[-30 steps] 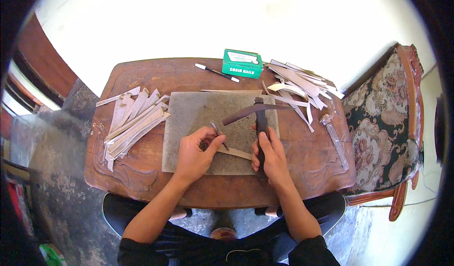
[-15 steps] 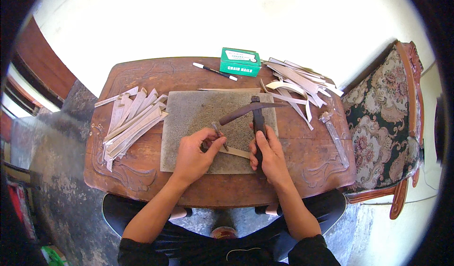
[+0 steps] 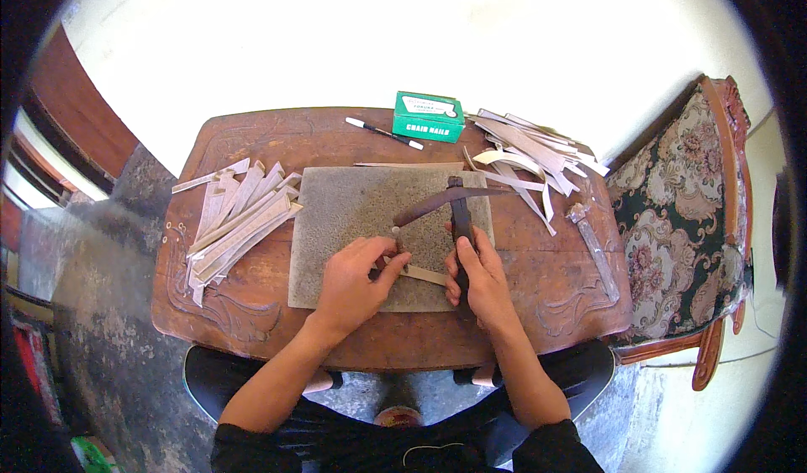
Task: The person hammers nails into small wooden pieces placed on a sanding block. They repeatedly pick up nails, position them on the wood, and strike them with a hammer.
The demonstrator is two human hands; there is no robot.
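My right hand (image 3: 479, 275) is wrapped round the dark handle of a hammer (image 3: 430, 205). The hammer's long, curved head stretches left above a grey stone slab (image 3: 336, 212). Just below the head's left end, my left hand (image 3: 360, 278) pinches a short, punch-like metal rod (image 3: 397, 236) close to upright. A narrow pale strip (image 3: 424, 274) lies on the slab, from under my left fingertips toward my right hand. My fingers hide the rod's lower end.
The slab lies on a carved wooden table (image 3: 252, 296). Pale strips are piled left (image 3: 244, 221) and back right (image 3: 530, 149). A green box (image 3: 429, 118) and a marker (image 3: 383, 133) stand behind; another hammer (image 3: 595, 250) lies right, near a flowered chair (image 3: 672, 187).
The rod in my left hand has swung from a slant to nearly upright. My left hand is slightly farther right on the strip. The hammer has barely moved.
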